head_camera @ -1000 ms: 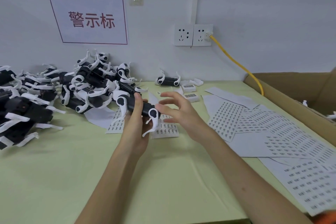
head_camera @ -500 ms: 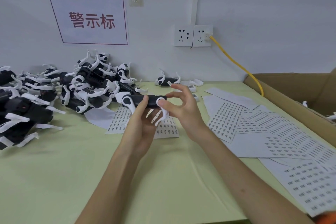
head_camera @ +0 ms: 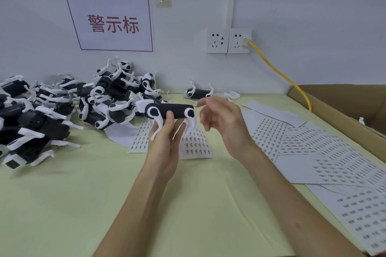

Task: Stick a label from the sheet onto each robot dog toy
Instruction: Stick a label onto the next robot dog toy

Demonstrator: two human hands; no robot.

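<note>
Light: bright, even, soft; we see no glare.
Shadows: faint, under arms on the table [head_camera: 62, 204].
Blur: right hand [head_camera: 225, 123] fingers smeared; we get the rest fairly sharp.
Edges: wide-angle bend, sign [head_camera: 110, 22] skewed.

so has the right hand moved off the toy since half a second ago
Yes. The right hand has let go of the robot dog toy and drawn right, toward the label sheets; the left hand holds the toy.
</note>
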